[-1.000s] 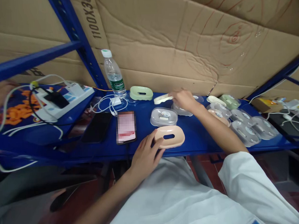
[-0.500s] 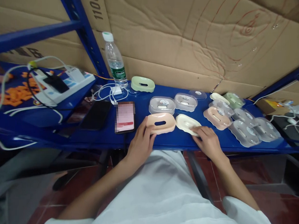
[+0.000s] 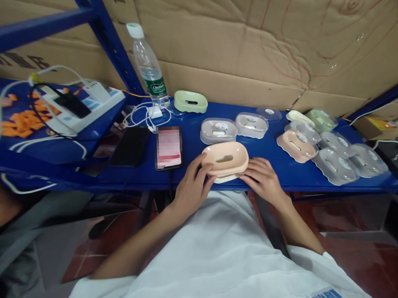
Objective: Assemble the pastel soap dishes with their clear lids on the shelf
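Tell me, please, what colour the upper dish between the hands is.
The upper dish is peach; the head view shows it best.

The peach dish (image 3: 240,158) looks like smooth plastic with a soft sheen, as does the green dish (image 3: 191,102). The clear lids (image 3: 219,131) are thin, glossy, see-through plastic. The bottle (image 3: 150,68) is clear, shiny plastic with a matt white plastic cap (image 3: 135,30). The counter (image 3: 263,157) has a smooth blue surface with a faint gloss; the blue post (image 3: 113,47) looks like painted metal. The cardboard (image 3: 214,38) is matt and creased. The shirt (image 3: 203,254) is soft, matt cloth, and the floor tiles (image 3: 365,269) are glossy.
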A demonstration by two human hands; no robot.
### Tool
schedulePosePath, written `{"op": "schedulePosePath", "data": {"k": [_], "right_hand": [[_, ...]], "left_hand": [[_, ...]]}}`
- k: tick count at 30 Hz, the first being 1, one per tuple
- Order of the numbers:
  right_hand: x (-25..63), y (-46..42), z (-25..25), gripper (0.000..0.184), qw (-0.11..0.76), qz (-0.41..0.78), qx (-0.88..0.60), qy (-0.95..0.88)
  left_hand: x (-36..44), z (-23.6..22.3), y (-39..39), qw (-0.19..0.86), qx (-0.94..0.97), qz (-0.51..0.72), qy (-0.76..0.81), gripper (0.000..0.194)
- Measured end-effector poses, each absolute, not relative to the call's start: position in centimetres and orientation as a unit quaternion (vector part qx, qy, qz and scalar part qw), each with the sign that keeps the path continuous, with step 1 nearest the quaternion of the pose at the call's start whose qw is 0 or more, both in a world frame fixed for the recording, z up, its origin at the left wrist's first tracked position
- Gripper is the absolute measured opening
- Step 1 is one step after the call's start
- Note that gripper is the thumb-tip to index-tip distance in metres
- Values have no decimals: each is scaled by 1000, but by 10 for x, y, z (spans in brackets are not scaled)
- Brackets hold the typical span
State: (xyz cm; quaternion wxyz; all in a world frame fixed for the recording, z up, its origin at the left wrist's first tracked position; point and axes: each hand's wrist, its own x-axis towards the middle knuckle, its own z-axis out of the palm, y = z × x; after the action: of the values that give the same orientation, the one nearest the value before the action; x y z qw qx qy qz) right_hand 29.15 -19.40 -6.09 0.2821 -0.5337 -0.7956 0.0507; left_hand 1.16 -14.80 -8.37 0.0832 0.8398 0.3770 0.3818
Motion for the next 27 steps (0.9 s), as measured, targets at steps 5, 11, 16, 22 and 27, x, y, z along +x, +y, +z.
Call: {"op": "schedulePosePath", "data": {"k": [5, 11, 16, 22, 27], "right_hand": [[297, -202, -65, 31, 374, 29, -578, -725], [295, -199, -59, 59, 281, 108, -561, -771], [293, -196, -58, 65, 258, 140, -568, -769], [295, -195, -58, 58, 272, 143, -559, -770], [288, -196, -65, 53, 291, 106, -559, -769]], "left_hand": [[11, -85, -147, 66, 852, 392, 340, 26], [14, -84, -147, 37, 864, 365, 346, 27], [16, -84, -146, 19, 871, 345, 350, 29], [16, -81, -146, 1, 872, 350, 341, 28], [16, -81, -146, 11, 861, 375, 343, 22]]}}
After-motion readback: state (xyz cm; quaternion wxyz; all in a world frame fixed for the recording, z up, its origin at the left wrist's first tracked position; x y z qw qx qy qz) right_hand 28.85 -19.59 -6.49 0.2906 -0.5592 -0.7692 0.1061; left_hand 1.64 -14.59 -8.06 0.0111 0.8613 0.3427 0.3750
